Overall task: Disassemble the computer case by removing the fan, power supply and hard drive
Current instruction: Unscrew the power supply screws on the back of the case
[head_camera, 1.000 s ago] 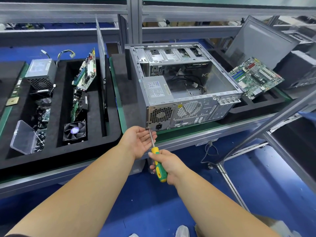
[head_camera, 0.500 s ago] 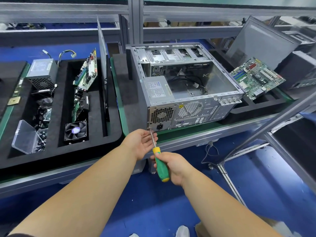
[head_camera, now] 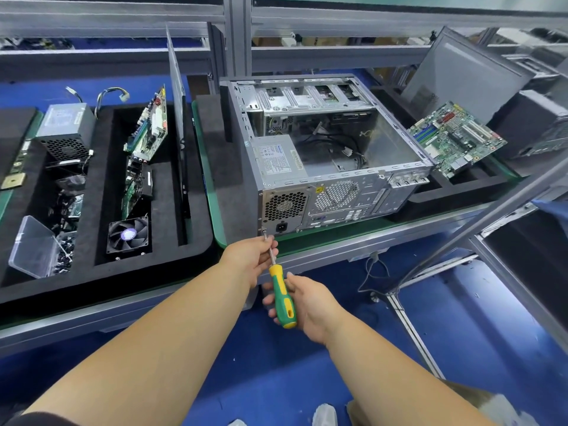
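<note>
An open grey computer case [head_camera: 399, 173] lies on its side on the bench, its rear panel facing me. A silver power supply [head_camera: 278, 159] sits inside at the near left corner. My right hand [head_camera: 310, 305] grips the green and yellow screwdriver [head_camera: 282, 299] by its handle. The tip rests at a screw on the lower left corner of the rear panel. My left hand [head_camera: 250, 256] pinches the metal shaft just below the tip. Drive bays [head_camera: 307, 96] show at the case's far end.
A black foam tray [head_camera: 92, 272] on the left holds a loose fan [head_camera: 128, 235], another power supply [head_camera: 66, 130], circuit boards [head_camera: 147, 130] and a clear box [head_camera: 32, 247]. A motherboard [head_camera: 451, 138] leans at the right. A side panel [head_camera: 176, 81] stands upright between the trays.
My left hand has gone from an open palm beside the shaft to pinching it. The screwdriver tip has moved up to the screw at the case's lower left corner.
</note>
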Demonstrator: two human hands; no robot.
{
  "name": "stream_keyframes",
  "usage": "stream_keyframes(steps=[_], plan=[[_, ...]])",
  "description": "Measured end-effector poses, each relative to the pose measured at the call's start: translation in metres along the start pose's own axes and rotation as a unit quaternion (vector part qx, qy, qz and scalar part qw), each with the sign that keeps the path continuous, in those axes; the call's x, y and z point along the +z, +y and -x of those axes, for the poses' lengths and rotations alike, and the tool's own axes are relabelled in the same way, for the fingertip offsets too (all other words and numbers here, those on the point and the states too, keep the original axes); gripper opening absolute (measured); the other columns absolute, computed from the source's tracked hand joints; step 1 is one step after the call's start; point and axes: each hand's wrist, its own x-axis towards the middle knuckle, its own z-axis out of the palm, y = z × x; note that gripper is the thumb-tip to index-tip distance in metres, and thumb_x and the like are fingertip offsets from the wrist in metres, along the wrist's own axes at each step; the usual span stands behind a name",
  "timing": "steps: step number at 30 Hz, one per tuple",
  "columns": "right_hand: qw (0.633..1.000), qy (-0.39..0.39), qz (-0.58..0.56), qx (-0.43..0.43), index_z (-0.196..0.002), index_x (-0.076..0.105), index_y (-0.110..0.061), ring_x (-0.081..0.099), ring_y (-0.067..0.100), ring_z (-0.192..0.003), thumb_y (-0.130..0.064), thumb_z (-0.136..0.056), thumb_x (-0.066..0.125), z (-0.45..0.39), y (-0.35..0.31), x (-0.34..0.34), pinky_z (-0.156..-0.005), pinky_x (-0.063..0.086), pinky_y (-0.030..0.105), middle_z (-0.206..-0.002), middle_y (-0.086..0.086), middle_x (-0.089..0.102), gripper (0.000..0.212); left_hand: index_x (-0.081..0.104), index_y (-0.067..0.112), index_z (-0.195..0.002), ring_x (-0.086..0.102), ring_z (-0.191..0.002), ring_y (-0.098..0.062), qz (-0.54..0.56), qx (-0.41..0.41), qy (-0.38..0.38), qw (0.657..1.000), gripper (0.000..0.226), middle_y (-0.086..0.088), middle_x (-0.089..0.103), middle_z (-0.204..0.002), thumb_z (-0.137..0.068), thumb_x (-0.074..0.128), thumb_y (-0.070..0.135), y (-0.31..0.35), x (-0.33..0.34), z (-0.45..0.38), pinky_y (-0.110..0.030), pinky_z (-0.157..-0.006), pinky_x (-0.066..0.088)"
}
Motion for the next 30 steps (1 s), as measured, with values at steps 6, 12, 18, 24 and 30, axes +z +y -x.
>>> stream_keyframes(steps=[6,12,18,24,30], plan=[[0.999,0.027,0.023,-0.025,-0.107,0.069,-0.007,0.064,0.023,-0.071,-0.026,-0.102,0.051,-0.0010,0.0038,-0.0060,-0.070,0.054,0.034,-0.079,0.007,0.069,0.026,0.067,0.005,-0.094,0.068,-0.070,-0.012,0.023,-0.001,-0.022,1.000,0.013,-0.007,0.071,-0.085,-0.097,0.054,0.004,-0.0010,-0.0006,0.0010,-0.019,-0.051,0.054],[0.986,0.074,0.127,-0.073,-0.087,0.062,-0.018,0.059,0.018,-0.079,-0.029,-0.091,0.070,-0.0059,0.0055,-0.0021,-0.069,0.049,0.031,-0.080,0.000,0.063,0.014,0.065,0.009,-0.091,0.064,-0.070,-0.013,-0.032,-0.002,0.017,0.999,0.017,-0.003,0.067,-0.075,-0.082,0.076,0.018,0.0008,-0.0058,-0.0005,-0.022,-0.052,0.053],[0.973,0.094,0.194,-0.082,-0.092,0.061,-0.017,0.055,0.015,-0.075,-0.038,-0.087,0.073,-0.0057,0.0027,-0.0003,-0.066,0.048,0.028,-0.082,0.000,0.058,0.024,0.063,0.003,-0.083,0.062,-0.060,-0.013,-0.039,0.025,0.014,0.999,0.010,-0.009,0.066,-0.070,-0.085,0.073,0.007,0.0025,-0.0039,-0.0011,-0.019,-0.049,0.054],[0.999,0.046,0.023,0.006,-0.098,0.070,-0.008,0.061,0.017,-0.059,-0.036,-0.101,0.051,-0.0023,-0.0023,-0.0043,-0.057,0.054,0.029,-0.074,0.005,0.064,0.034,0.065,0.001,-0.085,0.069,-0.057,-0.014,-0.013,0.024,0.007,1.000,0.004,-0.009,0.070,-0.066,-0.087,0.068,0.002,0.0018,-0.0036,-0.0006,-0.019,-0.047,0.053],[0.999,0.027,0.021,-0.012,-0.109,0.068,-0.002,0.059,0.017,-0.059,-0.025,-0.104,0.042,-0.0033,-0.0011,-0.0067,-0.057,0.052,0.029,-0.074,0.004,0.067,0.035,0.066,0.002,-0.089,0.072,-0.062,-0.013,0.001,0.030,-0.016,0.999,0.003,-0.007,0.073,-0.069,-0.090,0.064,0.002,-0.0012,-0.0073,0.0008,-0.020,-0.051,0.054]])
